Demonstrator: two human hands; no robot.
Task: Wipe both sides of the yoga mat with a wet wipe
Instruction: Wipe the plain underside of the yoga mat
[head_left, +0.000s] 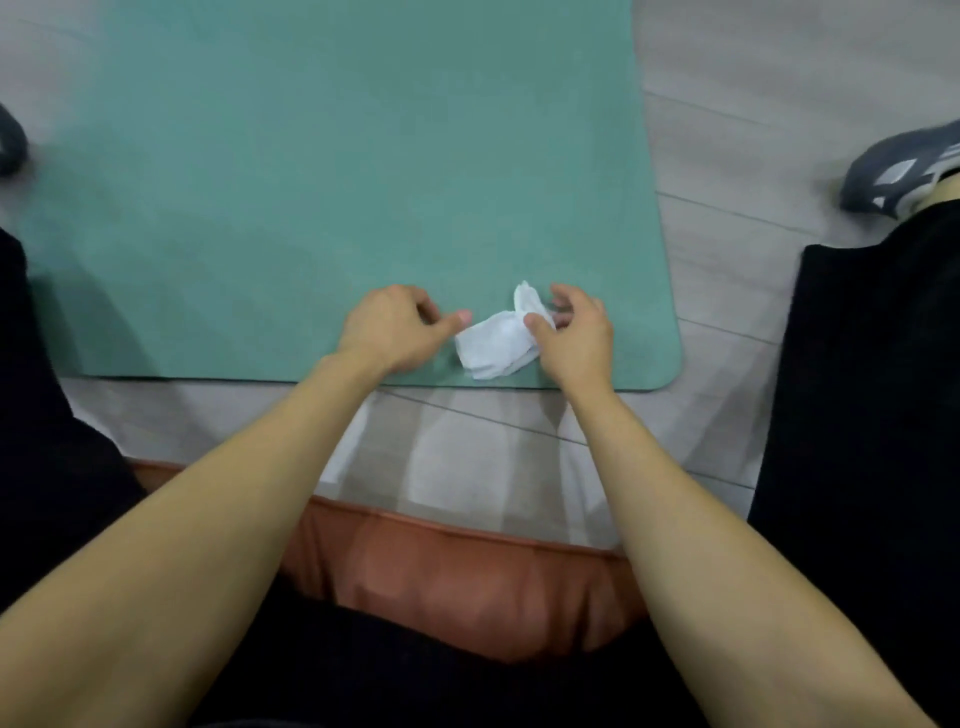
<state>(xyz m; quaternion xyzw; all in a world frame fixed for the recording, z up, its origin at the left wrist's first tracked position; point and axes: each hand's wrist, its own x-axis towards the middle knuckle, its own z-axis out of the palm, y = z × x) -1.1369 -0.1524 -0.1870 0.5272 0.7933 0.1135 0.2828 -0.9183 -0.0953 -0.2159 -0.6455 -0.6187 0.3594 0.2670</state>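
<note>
A teal yoga mat (322, 182) lies flat on the floor, its near edge just ahead of me. A crumpled white wet wipe (496, 345) rests on the mat close to that near edge, right of centre. My right hand (574, 340) pinches the wipe's right end between thumb and fingers. My left hand (392, 330) hovers just left of the wipe, fingers curled loosely and thumb pointing toward it, with a small gap between the thumb and the wipe.
Pale wood-look floor (753, 104) surrounds the mat. My grey shoes sit at the far left (10, 140) and far right (904, 171), with my black-clad legs along both sides. A brown cushion (467, 577) lies under me at the bottom.
</note>
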